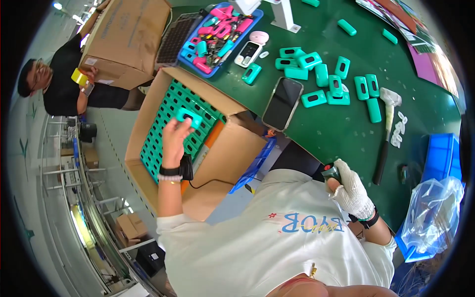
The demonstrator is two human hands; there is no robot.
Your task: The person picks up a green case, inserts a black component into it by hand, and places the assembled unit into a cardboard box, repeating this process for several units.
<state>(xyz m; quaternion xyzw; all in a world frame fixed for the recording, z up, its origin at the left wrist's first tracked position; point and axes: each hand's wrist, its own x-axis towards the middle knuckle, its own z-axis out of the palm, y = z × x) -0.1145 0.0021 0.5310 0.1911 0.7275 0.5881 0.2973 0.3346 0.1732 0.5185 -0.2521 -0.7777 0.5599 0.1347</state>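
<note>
My bare left hand (174,141) pinches a teal plastic casing (189,118) with a dark oval window above an open cardboard box (231,143). Rows of matching teal casings (166,119) fill much of that box. At the table's near edge, my right hand (350,192), in a white knitted glove, is closed around a small dark object with a red spot (330,172); its kind is unclear. Loose teal casings (321,75) are scattered on the green table (316,131), with a smartphone (283,104) among them, beside the box.
A blue tray (204,70) holds pink, teal and blue pieces. A hammer (386,131) lies at right, near blue bins (439,156) and a clear plastic bag (430,208). At far left a co-worker (62,81) holds yellow tape (79,76) by a large carton (123,37).
</note>
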